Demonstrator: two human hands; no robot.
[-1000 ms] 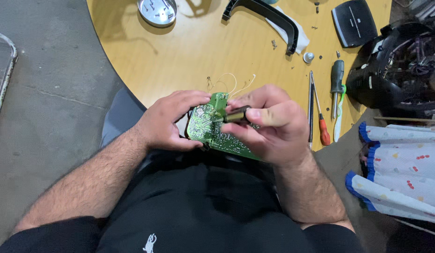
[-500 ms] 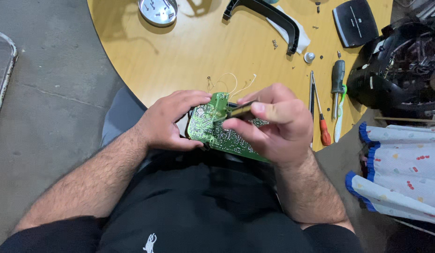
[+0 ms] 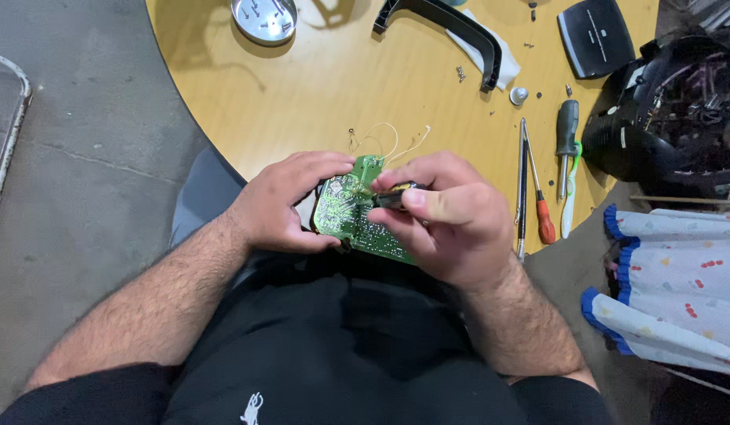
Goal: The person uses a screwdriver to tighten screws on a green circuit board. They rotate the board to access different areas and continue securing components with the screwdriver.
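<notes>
Left hand [image 3: 282,203] gripped the green circuit board [image 3: 347,212] by its left edge over the lap at the round table [image 3: 325,94] edge, long axis running toward the table, while right hand [image 3: 447,216], closed around a small dark tool [image 3: 396,195], pressed in from the right.

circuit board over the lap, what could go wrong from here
1. The circuit board is held off the table edge between the left hand and right hand; if either grip slips, it could drop to the floor.
2. The tool in the right hand presses on the board, so a slip might scratch it or jab the left fingers.
3. The thin wires could snag.
</notes>
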